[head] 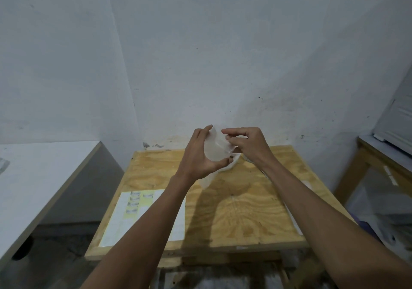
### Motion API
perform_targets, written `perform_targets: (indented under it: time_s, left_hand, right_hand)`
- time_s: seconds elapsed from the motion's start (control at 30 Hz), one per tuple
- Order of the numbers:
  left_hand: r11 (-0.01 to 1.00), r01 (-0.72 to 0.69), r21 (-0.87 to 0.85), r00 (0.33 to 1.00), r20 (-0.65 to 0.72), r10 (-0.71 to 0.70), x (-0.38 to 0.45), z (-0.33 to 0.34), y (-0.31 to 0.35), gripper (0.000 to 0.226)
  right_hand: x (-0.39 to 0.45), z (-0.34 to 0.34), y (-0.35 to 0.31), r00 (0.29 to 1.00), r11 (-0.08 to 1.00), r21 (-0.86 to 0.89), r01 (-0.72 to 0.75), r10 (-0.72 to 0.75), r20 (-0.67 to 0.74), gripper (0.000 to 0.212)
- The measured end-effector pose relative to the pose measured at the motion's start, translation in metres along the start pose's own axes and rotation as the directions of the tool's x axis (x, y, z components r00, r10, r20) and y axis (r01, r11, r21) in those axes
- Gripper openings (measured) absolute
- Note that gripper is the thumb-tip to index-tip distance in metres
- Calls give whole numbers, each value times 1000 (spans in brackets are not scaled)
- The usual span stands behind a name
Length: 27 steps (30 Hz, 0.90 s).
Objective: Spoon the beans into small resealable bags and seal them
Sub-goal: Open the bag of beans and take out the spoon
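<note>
Both hands hold a clear bag [217, 147] above the worktop's [256, 204] far edge: left hand [200, 155] grips its side, right hand [244, 142] pinches its top. A white sheet [142, 217] lies at the near left corner.
</note>
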State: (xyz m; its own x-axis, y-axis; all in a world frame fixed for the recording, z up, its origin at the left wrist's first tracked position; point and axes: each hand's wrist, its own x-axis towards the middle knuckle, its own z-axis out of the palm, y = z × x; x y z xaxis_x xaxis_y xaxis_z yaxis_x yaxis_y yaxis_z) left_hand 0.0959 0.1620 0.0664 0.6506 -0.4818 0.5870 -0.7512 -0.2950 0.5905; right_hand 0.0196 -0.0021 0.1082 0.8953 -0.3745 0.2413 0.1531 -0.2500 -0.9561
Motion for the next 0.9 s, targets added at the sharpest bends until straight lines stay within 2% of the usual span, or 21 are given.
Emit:
perform_targets:
  time_s: [0.1,0.17,0.27,0.33,0.47,0.57,0.73,0.9]
  left_hand:
    - [1000,31,-2,999,-42,-31,0,3,-7,106]
    - [998,58,6,997,-52,-58,-1,3,-14,106]
    - [995,89,42,994,-60,-86,-2,1,-30,105]
    - [991,120,55,991,-65,-117,-3,1,-40,104]
    - [985,168,39,984,-58,-166,-5,5,-54,107]
    - [984,174,47,984,-41,-173,-5,12,-62,106]
    - [984,173,47,985,-23,-173,-4,24,-67,106]
    - [979,188,74,982,-13,-188,-5,29,-75,108]
  right_hand:
    - [4,-2,5,998,994,98,-57,58,-5,21]
    - [10,-7,15,989,991,106,-87,99,-114,17]
    - [21,-23,47,925,967,-164,-194,124,-360,13]
    - [27,-36,73,894,868,-385,-315,136,-426,15]
    - [31,-50,114,891,679,-597,-427,201,-408,14]
    - [33,-50,133,884,585,-668,-460,235,-403,12]
    - [35,-43,148,866,527,-690,-496,238,-440,13]
    - [37,-42,153,843,585,-620,-523,247,-478,14]
